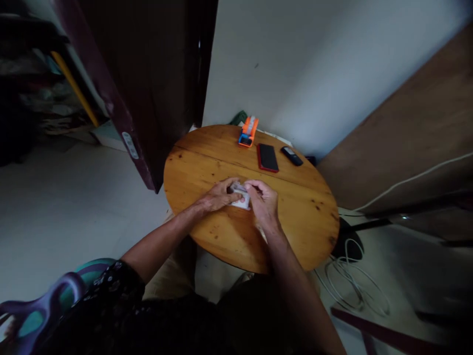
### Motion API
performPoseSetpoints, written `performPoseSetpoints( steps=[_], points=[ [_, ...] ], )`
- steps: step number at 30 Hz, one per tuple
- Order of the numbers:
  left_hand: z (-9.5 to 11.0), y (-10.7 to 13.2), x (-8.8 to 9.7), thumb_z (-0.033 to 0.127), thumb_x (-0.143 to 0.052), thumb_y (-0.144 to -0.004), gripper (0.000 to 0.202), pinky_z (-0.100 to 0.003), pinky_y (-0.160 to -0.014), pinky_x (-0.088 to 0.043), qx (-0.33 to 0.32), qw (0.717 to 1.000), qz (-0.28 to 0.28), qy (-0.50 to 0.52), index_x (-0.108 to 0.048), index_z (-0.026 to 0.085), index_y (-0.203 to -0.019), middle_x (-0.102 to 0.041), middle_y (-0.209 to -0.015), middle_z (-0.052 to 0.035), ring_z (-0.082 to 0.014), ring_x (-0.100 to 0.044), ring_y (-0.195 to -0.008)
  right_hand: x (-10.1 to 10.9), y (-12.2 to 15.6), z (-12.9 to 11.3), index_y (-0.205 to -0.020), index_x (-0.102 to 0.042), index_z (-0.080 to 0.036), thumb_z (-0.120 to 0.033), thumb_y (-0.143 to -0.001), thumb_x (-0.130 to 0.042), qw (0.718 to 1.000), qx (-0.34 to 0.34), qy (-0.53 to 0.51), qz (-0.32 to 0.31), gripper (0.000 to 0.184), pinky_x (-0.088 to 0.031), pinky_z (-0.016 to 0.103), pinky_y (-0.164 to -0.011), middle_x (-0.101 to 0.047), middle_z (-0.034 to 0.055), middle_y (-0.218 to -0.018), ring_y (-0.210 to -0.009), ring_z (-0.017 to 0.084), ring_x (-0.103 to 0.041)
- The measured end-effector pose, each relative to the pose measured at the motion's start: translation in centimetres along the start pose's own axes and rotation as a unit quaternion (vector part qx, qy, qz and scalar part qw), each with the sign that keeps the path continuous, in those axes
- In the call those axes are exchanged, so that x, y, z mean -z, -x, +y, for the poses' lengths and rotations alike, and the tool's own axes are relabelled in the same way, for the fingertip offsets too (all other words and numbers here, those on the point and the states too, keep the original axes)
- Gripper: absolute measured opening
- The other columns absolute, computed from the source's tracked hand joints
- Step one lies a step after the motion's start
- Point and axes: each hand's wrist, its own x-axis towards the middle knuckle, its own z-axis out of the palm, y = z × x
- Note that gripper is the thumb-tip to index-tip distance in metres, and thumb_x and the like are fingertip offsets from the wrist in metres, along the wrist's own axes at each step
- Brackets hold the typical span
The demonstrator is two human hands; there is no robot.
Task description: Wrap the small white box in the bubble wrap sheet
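A small white box (243, 202) with a reddish mark rests at the middle of the round wooden table (295, 217). From its left side my left hand (220, 194) grips it, the thumb lying across its front face. My right hand (265, 198) is at the box's upper right corner, thumb and fingers pinched together. Something thin and greyish shows at the box's top edge between the hands; whether the right fingers hold it is too small to tell.
Toward the wall stand an orange and blue tape dispenser (248, 132), a dark phone-like slab with red edges (268, 158) and a black handset (291, 156). A dark door (148, 88) is at the left. Coiled white cable (347, 278) lies on the floor at right.
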Motion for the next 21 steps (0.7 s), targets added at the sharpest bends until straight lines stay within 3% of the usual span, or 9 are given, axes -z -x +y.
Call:
performPoseSetpoints(
  steps=[5,9,16,21],
  points=[
    [-0.2,-0.3,0.0,0.026,-0.076,-0.073,0.062,-0.033,-0.089,-0.052,0.001,0.999,-0.011,0.036,-0.060,0.015,-0.132,-0.069,-0.118,-0.0097,-0.0216,-0.065,-0.102,0.5,0.6,0.1,-0.088,-0.072,-0.021,-0.039,-0.086,-0.059,0.999,0.013,0.015,-0.030,0.022,-0.052,0.031,-0.071,-0.073,0.0039,-0.085,-0.075,0.020,-0.066],
    [-0.4,-0.7,0.1,0.028,-0.072,-0.078,0.064,-0.033,-0.089,-0.052,0.002,1.000,-0.006,0.017,-0.055,0.012,-0.137,-0.070,-0.115,-0.0101,-0.0213,-0.065,-0.100,0.8,0.8,0.1,-0.088,-0.071,-0.023,-0.032,-0.090,-0.055,0.991,0.088,0.080,-0.065,0.018,-0.053,0.032,-0.076,-0.072,0.0039,-0.086,-0.078,0.020,-0.066],
    [-1.4,-1.0,-0.1,0.038,-0.074,-0.078,0.064,-0.039,-0.096,-0.051,-0.048,0.998,0.029,0.018,-0.055,0.013,-0.134,-0.068,-0.116,-0.0126,-0.0235,-0.065,-0.103,0.7,0.2,1.2,-0.093,-0.069,-0.026,-0.026,-0.094,-0.050,0.970,0.159,0.176,-0.051,0.019,-0.053,0.031,-0.077,-0.073,0.0044,-0.089,-0.085,0.020,-0.068],
    [-1.8,-0.4,0.2,0.032,-0.077,-0.072,0.064,-0.035,-0.090,-0.052,-0.075,0.996,0.037,0.033,-0.054,0.016,-0.130,-0.065,-0.123,-0.0132,-0.0202,-0.065,-0.101,0.6,0.1,1.7,-0.091,-0.070,-0.026,-0.024,-0.093,-0.052,0.964,0.188,0.184,-0.036,0.018,-0.053,0.034,-0.083,-0.074,0.0045,-0.093,-0.089,0.021,-0.068]
  ],
)
